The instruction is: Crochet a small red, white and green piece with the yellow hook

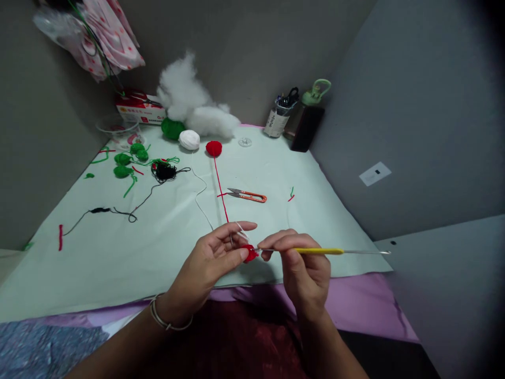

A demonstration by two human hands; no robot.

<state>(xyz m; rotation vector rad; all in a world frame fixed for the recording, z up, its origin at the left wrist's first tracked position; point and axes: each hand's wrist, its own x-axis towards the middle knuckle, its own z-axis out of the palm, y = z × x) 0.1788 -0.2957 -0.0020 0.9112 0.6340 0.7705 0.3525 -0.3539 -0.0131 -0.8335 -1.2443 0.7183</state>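
Between thumb and fingers, my left hand (215, 252) pinches a small red crochet piece (250, 253), with white yarn (241, 229) looped over the raised index finger. My right hand (303, 263) grips a double-ended crochet hook (319, 251) by its yellow handle. One metal end of the hook meets the red piece, while the other points right. A red strand (221, 184) runs from the red yarn ball (213, 148) towards my left hand. The white strand leads back to the white yarn ball (189, 140). Exactly how the hook tip sits in the stitches is too small to tell.
Orange thread snips (248, 195) lie beyond my hands. Tangled black yarn (164, 171) and several small green pieces (123, 159) are at the left. White stuffing (197, 100), a pen cup (277, 118) and a bottle (305, 121) stand at the back, near the grey walls.
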